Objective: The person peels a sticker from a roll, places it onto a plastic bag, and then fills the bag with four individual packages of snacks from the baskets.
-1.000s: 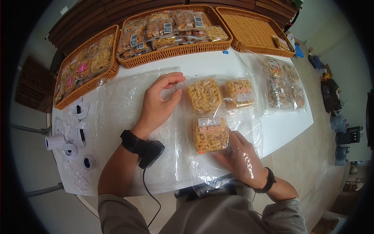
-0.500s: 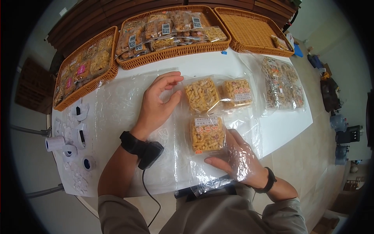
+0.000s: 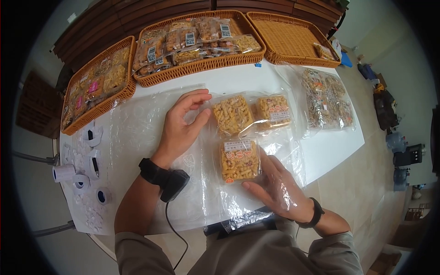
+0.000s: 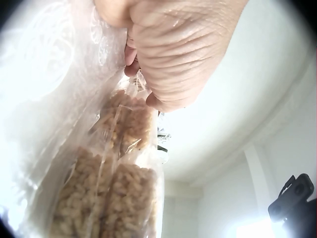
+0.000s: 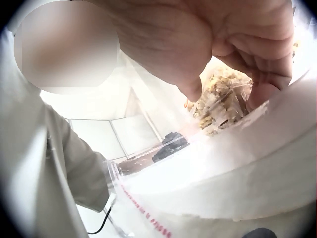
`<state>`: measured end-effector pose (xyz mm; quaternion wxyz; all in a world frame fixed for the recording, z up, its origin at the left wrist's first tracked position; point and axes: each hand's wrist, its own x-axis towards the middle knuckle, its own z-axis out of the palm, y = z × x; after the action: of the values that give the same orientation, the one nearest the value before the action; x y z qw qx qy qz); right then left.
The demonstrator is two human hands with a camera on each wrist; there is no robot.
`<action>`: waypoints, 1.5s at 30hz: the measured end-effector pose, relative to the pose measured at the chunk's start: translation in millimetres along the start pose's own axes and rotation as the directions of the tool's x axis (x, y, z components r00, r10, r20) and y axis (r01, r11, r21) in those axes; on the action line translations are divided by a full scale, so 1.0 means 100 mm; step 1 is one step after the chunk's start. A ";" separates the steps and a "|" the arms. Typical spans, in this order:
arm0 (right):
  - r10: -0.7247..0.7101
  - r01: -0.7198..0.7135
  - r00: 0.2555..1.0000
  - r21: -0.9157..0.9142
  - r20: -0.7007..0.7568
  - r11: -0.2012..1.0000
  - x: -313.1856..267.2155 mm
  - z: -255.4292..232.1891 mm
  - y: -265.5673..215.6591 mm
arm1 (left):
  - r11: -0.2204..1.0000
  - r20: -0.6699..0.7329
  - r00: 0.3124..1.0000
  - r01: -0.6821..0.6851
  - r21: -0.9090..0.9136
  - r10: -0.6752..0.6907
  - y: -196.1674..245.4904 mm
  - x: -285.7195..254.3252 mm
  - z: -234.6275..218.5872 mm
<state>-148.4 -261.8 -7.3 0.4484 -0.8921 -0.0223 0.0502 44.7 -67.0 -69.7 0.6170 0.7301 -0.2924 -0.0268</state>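
Observation:
Three clear-wrapped square blocks of yellow puffed-strip snack lie inside a large clear plastic bag point(image 3: 282, 142): a rear left pack point(image 3: 233, 114), a rear right pack point(image 3: 273, 110) and a front pack point(image 3: 239, 161) with orange lettering. My right hand point(image 3: 284, 190) reaches inside the bag, under its film. Its fingers lie along the front pack's right side, the thumb tip at the lower corner; the right wrist view shows the pack point(image 5: 223, 96) between them. Left of the rear left pack, my left hand point(image 3: 183, 121) stands on its edge, fingers and thumb spread apart, fingertips close to the pack.
Wicker trays line the back: a left tray point(image 3: 130, 87) and middle tray point(image 3: 183, 73) full of snack packs, a right tray point(image 3: 284, 41) with one small pack. A filled bag point(image 3: 327, 98) lies right. Label rolls point(image 3: 104, 196) and paper scraps lie left, beside flat plastic bags point(image 3: 146, 137).
My right thumb came out from beneath the front pack, then the hand moved in against its right side and corner. The left hand stays in place. The whole view shifts slightly.

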 end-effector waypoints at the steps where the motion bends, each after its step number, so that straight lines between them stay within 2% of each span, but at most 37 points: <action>1: 0.003 -0.003 1.000 0.021 -0.004 1.000 -0.01 -0.01 -0.01 | 1.000 0.000 1.000 0.001 0.002 -0.001 0.00 0.00 0.00; 4: 0.117 -0.123 0.990 0.084 0.074 0.989 -0.01 -0.06 -0.05 | 0.999 0.051 0.998 0.027 0.027 -0.028 0.03 -0.01 -0.02; 7: 0.098 -0.105 0.991 0.077 0.087 0.991 -0.03 -0.06 -0.02 | 0.999 0.054 0.998 0.026 0.031 -0.027 0.02 -0.01 -0.03; 10: -0.008 0.007 0.998 0.016 0.058 1.000 -0.08 -0.07 0.03 | 1.000 -0.004 1.000 0.001 0.014 -0.001 0.02 0.00 0.00; 13: -0.035 0.035 0.989 0.004 0.144 0.999 -0.20 -0.18 -0.01 | 1.000 -0.005 1.000 -0.005 0.018 0.006 0.02 0.00 0.00; 16: -0.068 0.054 0.973 0.071 0.219 0.996 -0.35 -0.28 0.01 | 1.000 -0.004 1.000 -0.003 0.018 0.003 0.02 -0.01 -0.01; 17: -0.046 0.038 0.961 0.034 0.272 0.999 -0.38 -0.34 -0.01 | 1.000 0.014 1.000 0.008 0.018 -0.008 0.03 -0.01 -0.02; 19: 0.006 0.010 0.928 -0.041 0.372 0.999 -0.43 -0.48 -0.10 | 0.999 0.050 0.998 0.030 0.019 -0.031 0.04 -0.01 -0.03; 22: -0.058 0.046 0.780 0.036 0.623 0.998 -0.48 -0.76 -0.22 | 1.000 -0.009 1.000 -0.007 0.008 0.007 0.02 0.00 0.00; 23: -0.137 0.166 0.730 0.022 0.669 0.986 -0.49 -0.84 -0.24 | 1.000 -0.008 1.000 -0.003 0.009 0.004 0.02 0.00 0.00; 26: -0.310 0.119 0.633 0.306 0.709 0.944 -0.46 -1.11 -0.23 | 1.000 -0.006 1.000 0.000 0.015 0.000 0.03 0.00 0.00; 28: -0.322 0.151 0.717 0.313 0.618 0.938 -0.34 -1.31 -0.34 | 1.000 -0.010 1.000 -0.007 0.017 0.007 0.02 0.00 0.00; 30: -0.202 0.096 0.812 0.216 0.547 0.972 -0.18 -1.52 -0.44 | 0.999 -0.012 1.000 -0.018 0.027 0.018 0.01 0.00 0.00; 32: -0.060 0.040 0.925 0.062 0.375 0.997 0.01 -1.62 -0.63 | 0.999 -0.022 0.999 -0.031 0.031 0.032 0.00 0.00 0.00; 33: -0.124 0.146 0.950 -0.056 0.288 0.988 0.14 -1.63 -0.60 | 0.999 -0.029 0.999 -0.039 0.031 0.040 -0.02 0.00 0.01; 34: -0.201 0.239 0.958 -0.181 0.207 0.954 0.29 -1.63 -0.55 | 0.998 -0.036 0.998 -0.046 0.031 0.047 -0.02 0.00 0.00; 36: -0.218 0.262 0.965 -0.462 0.146 0.847 0.66 -1.61 -0.57 | 1.000 -0.004 1.000 -0.018 0.022 0.018 0.02 -0.01 -0.02; 38: -0.338 0.361 0.929 -0.588 0.153 0.724 1.08 -1.64 -0.36 | 1.000 0.008 1.000 -0.004 0.012 0.004 0.04 -0.02 -0.02; 40: -0.270 0.345 0.939 -0.623 0.215 0.702 1.52 -1.71 -0.22 | 1.000 0.000 1.000 -0.005 0.006 0.005 0.02 -0.02 -0.02; 42: -0.227 0.298 0.954 -0.682 0.194 0.668 1.93 -1.76 -0.07 | 1.000 -0.018 1.000 0.001 -0.019 -0.002 0.02 -0.02 -0.01; 45: -0.281 0.336 0.938 -0.746 0.205 0.575 2.43 -1.80 0.22 | 1.000 -0.028 1.000 -0.006 -0.002 0.006 0.01 -0.02 -0.01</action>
<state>113.2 -398.5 64.7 0.0249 -0.9771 -0.2107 -0.0144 43.3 -65.3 -68.6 0.6219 0.7289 -0.2859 -0.0150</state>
